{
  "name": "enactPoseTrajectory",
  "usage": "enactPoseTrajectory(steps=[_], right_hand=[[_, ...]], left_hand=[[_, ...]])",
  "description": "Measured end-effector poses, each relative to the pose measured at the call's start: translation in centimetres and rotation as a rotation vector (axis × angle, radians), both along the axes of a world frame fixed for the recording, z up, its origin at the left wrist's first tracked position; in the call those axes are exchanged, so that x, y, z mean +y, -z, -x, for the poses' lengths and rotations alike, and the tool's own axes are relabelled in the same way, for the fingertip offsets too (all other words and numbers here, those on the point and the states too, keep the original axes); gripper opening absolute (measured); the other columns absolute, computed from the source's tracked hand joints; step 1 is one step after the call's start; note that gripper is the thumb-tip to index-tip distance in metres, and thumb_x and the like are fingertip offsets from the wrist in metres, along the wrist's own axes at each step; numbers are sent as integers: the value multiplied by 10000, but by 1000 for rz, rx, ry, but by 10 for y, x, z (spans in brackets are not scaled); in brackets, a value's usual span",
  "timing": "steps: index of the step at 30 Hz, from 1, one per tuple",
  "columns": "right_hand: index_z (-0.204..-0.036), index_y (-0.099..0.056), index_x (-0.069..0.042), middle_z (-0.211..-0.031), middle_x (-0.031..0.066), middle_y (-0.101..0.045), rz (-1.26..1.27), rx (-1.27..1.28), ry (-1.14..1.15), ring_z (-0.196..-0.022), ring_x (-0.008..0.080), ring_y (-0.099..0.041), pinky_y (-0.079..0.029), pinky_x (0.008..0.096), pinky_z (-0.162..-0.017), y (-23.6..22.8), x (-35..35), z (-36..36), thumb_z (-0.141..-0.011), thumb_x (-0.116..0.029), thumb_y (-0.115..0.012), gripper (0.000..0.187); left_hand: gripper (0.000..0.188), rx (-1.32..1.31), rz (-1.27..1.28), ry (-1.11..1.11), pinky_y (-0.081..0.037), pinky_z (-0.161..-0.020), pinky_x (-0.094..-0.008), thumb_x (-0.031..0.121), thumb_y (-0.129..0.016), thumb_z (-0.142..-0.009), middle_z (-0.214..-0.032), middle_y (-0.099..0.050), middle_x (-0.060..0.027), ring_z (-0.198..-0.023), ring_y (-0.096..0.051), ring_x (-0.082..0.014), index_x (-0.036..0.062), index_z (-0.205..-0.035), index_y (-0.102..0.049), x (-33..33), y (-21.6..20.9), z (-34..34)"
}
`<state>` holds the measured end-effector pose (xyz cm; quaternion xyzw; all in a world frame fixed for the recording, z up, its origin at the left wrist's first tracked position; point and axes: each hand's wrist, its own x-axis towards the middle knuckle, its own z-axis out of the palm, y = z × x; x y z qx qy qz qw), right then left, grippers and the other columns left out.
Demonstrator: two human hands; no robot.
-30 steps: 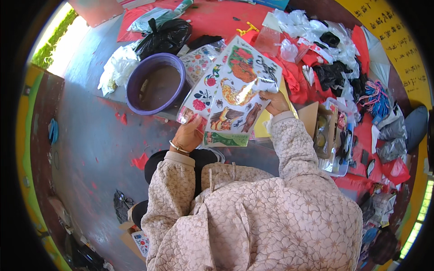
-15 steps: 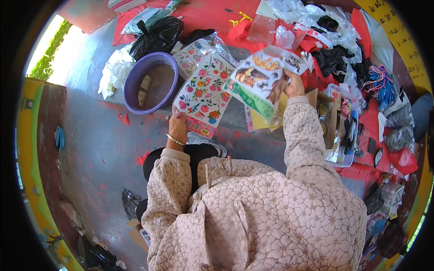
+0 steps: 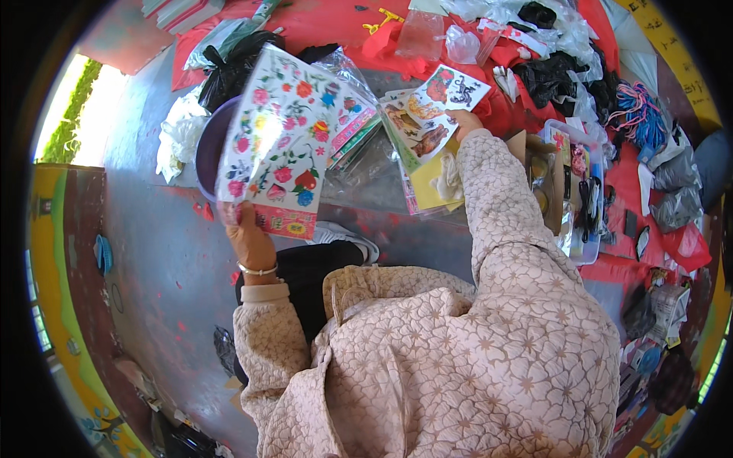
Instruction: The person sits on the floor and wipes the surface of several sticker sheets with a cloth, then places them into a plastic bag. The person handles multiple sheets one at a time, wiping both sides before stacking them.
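My left hand (image 3: 250, 243) pinches the lower left corner of a glossy sticker sheet (image 3: 279, 145). Roses and other bright flowers cover its white face, above a red strip, and it is held up partly across the purple tub. My right hand (image 3: 466, 124) grips the right side of some sticker sheets (image 3: 416, 122) with tiger-like and dark animal pictures. These lie over a pile with a yellow sheet (image 3: 427, 185), and whether they rest on it I cannot tell. Between the hands are more flower-printed packets (image 3: 355, 126) and clear plastic sleeves (image 3: 368, 164).
The purple tub (image 3: 205, 149) stands at left beside white and black plastic bags (image 3: 182, 133). To the right are a cardboard box (image 3: 544, 179) and a clear plastic bin (image 3: 588, 248) of small goods. Crumpled bags (image 3: 561, 80) and blue-pink cords (image 3: 640, 118) lie on red cloth beyond.
My left hand has moved left and raised the flower sheet, uncovering packets behind it. My right hand has shifted left, bringing the animal sheets over the yellow-sheet pile.
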<state>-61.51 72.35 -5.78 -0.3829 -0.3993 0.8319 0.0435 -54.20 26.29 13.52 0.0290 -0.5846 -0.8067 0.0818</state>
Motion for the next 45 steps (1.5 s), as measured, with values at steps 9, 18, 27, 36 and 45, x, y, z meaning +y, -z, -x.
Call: enactPoseTrajectory(steps=[9, 18, 27, 36, 45], right_hand=[[-1051, -525, -33, -924, 122, -609, -859, -257, -106, -884, 285, -575, -441, 393, -775, -20, -15, -57, -690, -197, -695, 432], [-1116, -514, -92, -1135, 147, -479, -1550, -245, -695, -1049, 337, -466, -419, 452, -836, -34, -97, -150, -638, -221, -706, 531], [-1006, -552, 14, -866, 91, -608, -527, 166, -108, -758, 168, -599, -492, 262, -626, -111, -90, -140, -741, 3, -435, 290], [-939, -555, -90, -955, 128, -540, -1308, 1347, -688, -863, 319, -539, -442, 356, -739, -342, -324, -137, -704, -68, -543, 236], [-935, -576, -96, -889, 144, -533, -1505, 1252, -304, -675, 325, -542, -455, 416, -560, -328, -382, -55, -700, -113, -518, 243]], left_hand=[[277, -138, -118, 104, -465, -791, -305, 41, -483, -862, -1075, -550, -80, -942, -554, -168, 40, -1138, -457, 4, -33, -13], [268, -322, -632, 197, -441, -882, -381, 75, -415, -901, -1117, -540, -117, -1012, -540, -237, -13, -1154, -427, 1, -30, -21], [264, -39, -542, -6, -449, -884, -380, 43, -444, -882, -1120, -545, -107, -1015, -544, -229, 28, -1146, -448, -13, -62, -46], [299, 143, -717, 214, -399, -925, -416, 176, -384, -917, -1176, -506, -129, -1073, -502, -262, 30, -1174, -421, -16, -124, -79], [384, 295, -621, 47, -402, -931, -457, 237, -383, -924, -1232, -465, -146, -1115, -480, -287, 43, -1252, -337, -90, -156, -167]])
